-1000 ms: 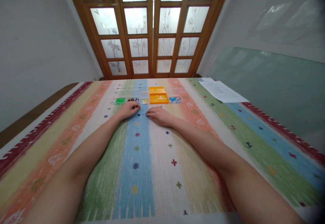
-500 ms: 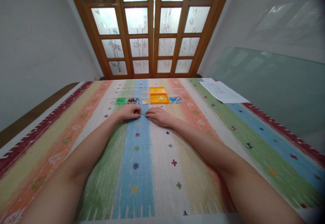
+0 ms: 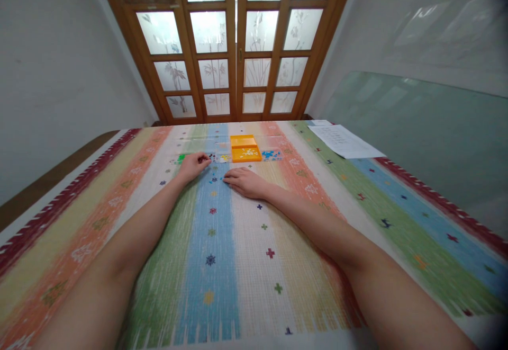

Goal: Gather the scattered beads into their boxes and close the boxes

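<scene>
My left hand (image 3: 194, 165) reaches to the small dark red pieces (image 3: 212, 157) in a clear tray, partly covering them. Its thumb and fingers are bent together in a pinch; what is between them is too small to make out. My right hand (image 3: 246, 182) rests on the striped tablecloth (image 3: 222, 286), fingertips pressed together at a tiny blue piece (image 3: 222, 179). A few more tiny blue pieces (image 3: 213, 176) lie on the cloth between the hands. Behind them an open orange box (image 3: 246, 158) contains small white pieces.
In the tray row are green pieces (image 3: 181, 158) at left, yellow pieces (image 3: 225, 158) in the middle and blue pieces (image 3: 271, 155) at right. White paper sheets (image 3: 345, 142) lie at the far right. A glass-paned wooden door (image 3: 238, 74) stands beyond the table.
My left hand has moved forward and left, from the cloth beside my right hand to the dark red pieces. My right hand has stayed nearly in place. The view has shifted slightly.
</scene>
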`<move>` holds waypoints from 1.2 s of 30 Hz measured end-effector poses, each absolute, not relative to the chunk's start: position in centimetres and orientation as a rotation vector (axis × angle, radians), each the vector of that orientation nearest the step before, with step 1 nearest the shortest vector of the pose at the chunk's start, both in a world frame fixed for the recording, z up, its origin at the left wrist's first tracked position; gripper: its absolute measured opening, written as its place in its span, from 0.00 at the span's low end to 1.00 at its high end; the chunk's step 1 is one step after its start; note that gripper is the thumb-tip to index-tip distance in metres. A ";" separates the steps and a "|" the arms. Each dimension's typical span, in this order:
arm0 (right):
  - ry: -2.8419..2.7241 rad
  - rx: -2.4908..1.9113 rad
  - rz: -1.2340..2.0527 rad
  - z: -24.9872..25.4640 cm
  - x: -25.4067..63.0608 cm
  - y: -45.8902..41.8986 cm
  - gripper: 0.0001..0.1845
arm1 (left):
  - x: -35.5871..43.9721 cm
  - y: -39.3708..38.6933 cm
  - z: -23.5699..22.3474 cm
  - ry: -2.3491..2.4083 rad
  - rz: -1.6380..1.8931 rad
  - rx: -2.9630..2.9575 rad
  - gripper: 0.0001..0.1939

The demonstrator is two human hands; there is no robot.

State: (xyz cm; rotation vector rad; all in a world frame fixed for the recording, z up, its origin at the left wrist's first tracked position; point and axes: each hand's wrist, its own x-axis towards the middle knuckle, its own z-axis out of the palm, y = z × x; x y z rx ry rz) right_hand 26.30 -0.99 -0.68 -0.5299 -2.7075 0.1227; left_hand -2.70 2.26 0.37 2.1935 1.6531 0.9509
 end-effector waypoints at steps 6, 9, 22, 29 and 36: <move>-2.702 -0.522 0.078 -1.0 26.3 -0.7 0.20 | -3.4 3.3 -0.4 2.068 1.002 2.133 0.13; -2.670 -0.525 0.093 -1.2 26.3 -0.6 0.20 | -4.1 3.1 -0.6 2.143 0.960 2.124 0.14; -2.347 -0.874 -0.009 -0.2 30.1 2.8 0.22 | -4.1 2.3 -0.8 2.053 0.940 2.195 0.16; -1.974 -1.166 -0.074 0.0 35.4 6.1 0.24 | -3.6 1.9 -0.7 1.804 0.885 2.330 0.14; -1.938 -1.442 -0.028 -1.5 36.5 6.5 0.20 | -0.8 0.8 -0.2 1.613 0.811 2.445 0.14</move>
